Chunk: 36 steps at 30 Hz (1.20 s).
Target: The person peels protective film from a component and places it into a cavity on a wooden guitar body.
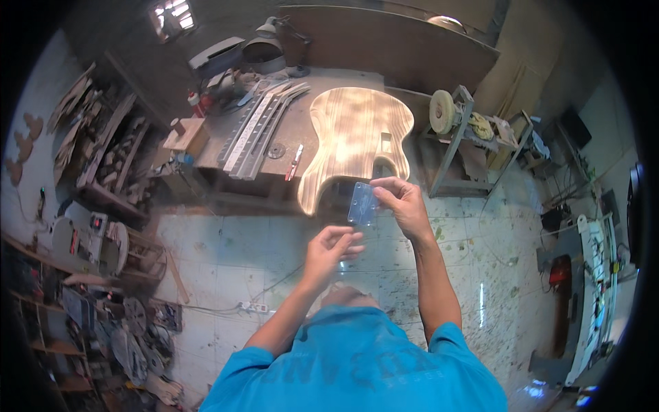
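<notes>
My right hand point(403, 207) pinches a small clear plastic plate point(362, 204) by its right edge, between thumb and fingers. Rounded corners and several small holes show on the plate. Just below and left of it is my left hand point(332, 253), fingers loosely bent and apart, holding nothing that I can see. Beyond both hands a pale, striped wooden guitar body point(351, 127) lies on the workbench point(329, 77), its cutaway end jutting over the near edge. A rectangular pocket is cut into its right part.
Several guitar necks point(248, 130) lie left of the body, with a red-and-white marker point(295, 163) and a small round disc point(276, 150) nearby. A metal-framed stand with a buffing wheel point(443, 112) is at right. Machines and wood scraps line the left; a power strip point(252, 307) lies on the floor.
</notes>
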Tool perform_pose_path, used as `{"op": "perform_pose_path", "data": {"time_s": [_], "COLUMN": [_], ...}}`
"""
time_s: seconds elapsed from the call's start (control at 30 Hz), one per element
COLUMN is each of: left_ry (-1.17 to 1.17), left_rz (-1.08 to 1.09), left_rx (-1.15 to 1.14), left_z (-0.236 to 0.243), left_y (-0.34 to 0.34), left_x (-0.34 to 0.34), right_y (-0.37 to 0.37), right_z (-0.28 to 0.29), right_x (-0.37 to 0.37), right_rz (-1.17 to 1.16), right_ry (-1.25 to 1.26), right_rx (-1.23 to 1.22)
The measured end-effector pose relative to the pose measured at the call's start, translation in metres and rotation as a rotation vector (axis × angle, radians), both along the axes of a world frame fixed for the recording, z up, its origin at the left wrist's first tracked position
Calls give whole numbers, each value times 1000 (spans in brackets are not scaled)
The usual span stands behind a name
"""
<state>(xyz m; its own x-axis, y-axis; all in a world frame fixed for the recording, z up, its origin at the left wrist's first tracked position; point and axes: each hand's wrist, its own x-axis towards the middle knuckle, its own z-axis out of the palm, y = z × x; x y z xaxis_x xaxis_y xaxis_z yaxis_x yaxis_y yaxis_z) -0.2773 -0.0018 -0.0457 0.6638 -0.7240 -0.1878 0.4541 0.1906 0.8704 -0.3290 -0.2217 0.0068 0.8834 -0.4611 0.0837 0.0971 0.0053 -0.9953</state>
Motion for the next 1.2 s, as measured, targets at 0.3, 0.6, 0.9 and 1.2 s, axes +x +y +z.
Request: {"op": "perform_pose_path", "data": {"time_s": [0.3, 0.6, 0.9, 1.2], "left_ry": [161, 20, 10, 9], "left_rz": [354, 340, 526, 582], "left_rx": [275, 262, 152, 15], "left_z": [-82, -78, -56, -65], "left_y": [77, 0, -121, -155], "left_x": [-76, -49, 2, 36], "right_y": [-39, -125, -131, -127], "right_z": [-10, -19, -33, -4], "right_x": [24, 88, 119, 119], "right_rz": [99, 130, 296, 250], "right_ry": [16, 91, 229, 366], "right_rx": [-45, -71, -93, -767]}}
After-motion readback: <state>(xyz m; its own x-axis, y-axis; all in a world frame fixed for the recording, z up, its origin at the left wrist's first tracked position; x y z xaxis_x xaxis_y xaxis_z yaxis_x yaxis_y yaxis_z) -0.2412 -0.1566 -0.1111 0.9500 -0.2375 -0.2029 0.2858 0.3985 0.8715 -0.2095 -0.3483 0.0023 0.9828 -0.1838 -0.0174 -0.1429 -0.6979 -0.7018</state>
